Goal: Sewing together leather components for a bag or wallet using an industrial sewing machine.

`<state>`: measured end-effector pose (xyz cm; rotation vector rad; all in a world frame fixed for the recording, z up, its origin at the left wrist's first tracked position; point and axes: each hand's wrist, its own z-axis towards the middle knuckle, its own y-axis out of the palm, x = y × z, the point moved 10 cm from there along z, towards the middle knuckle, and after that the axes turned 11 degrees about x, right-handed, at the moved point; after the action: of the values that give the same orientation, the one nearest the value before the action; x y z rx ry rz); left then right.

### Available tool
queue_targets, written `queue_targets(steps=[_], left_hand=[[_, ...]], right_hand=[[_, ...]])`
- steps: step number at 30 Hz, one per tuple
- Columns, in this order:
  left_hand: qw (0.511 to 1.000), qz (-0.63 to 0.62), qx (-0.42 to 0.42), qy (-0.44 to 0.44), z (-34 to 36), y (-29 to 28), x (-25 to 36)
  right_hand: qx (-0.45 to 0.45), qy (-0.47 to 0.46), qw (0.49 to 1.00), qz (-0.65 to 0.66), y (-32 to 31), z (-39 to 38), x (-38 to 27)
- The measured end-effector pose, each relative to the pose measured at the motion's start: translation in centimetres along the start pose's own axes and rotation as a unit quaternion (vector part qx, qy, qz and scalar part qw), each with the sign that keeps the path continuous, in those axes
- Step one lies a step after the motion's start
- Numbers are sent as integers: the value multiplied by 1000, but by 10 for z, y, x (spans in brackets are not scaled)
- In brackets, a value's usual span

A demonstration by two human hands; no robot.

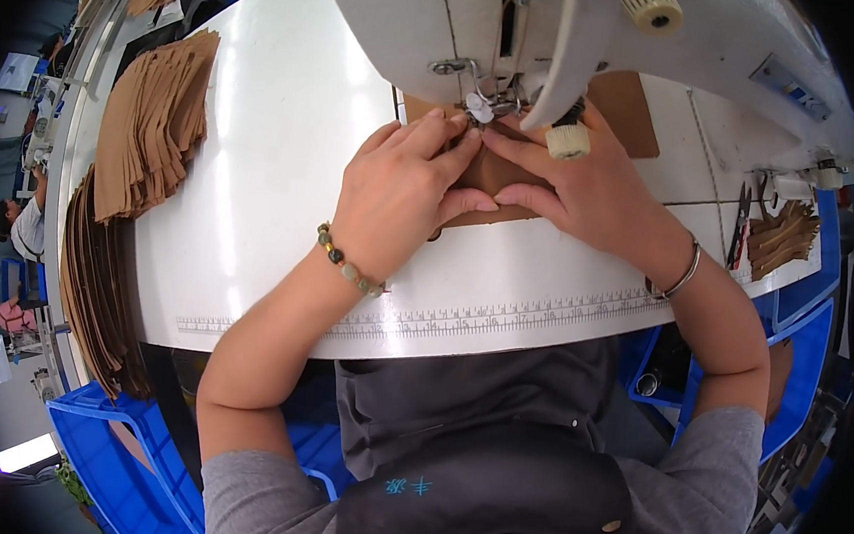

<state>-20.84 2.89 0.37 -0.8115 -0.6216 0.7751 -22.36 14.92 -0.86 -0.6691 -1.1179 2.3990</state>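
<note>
A brown fabric piece [486,174] lies on the white sewing table, partly beneath the needle area of a white sewing machine [396,29]. My left hand [400,183] holds it from the left, fingertips close to the presser foot [480,109]. From the right, my right hand [594,185] grips the same piece, its index finger reaching toward the foot. Both thumbs meet along the near edge of the fabric. The machine head hides some of my right fingertips. More brown material [627,117] shows behind my right hand; I cannot tell whether it is the same piece.
Stacked brown pieces [157,125] lie at the table's left, darker ones [95,281] hanging over its edge. Scissors [739,226] and small brown strips [782,243] sit at the right. A printed ruler [463,322] runs along the near edge. Blue bins [121,454] stand below.
</note>
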Motion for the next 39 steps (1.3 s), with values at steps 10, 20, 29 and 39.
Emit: queue_targets(steps=[10,20,29,39], left_hand=[[999,30,24,27,1,-3,4],[998,53,24,11,-5,-3,4],[1000,19,22,-10,-11,-8,7],[1000,-1,-25,-7,-15,-2,10]], right_hand=[[16,11,1000,10,0,1,1],[17,40,986,-161,-27,8,30],[-101,-122,980,-120,-23,-27,-84],[-79,-88,992,-42,-20,-6,-57]])
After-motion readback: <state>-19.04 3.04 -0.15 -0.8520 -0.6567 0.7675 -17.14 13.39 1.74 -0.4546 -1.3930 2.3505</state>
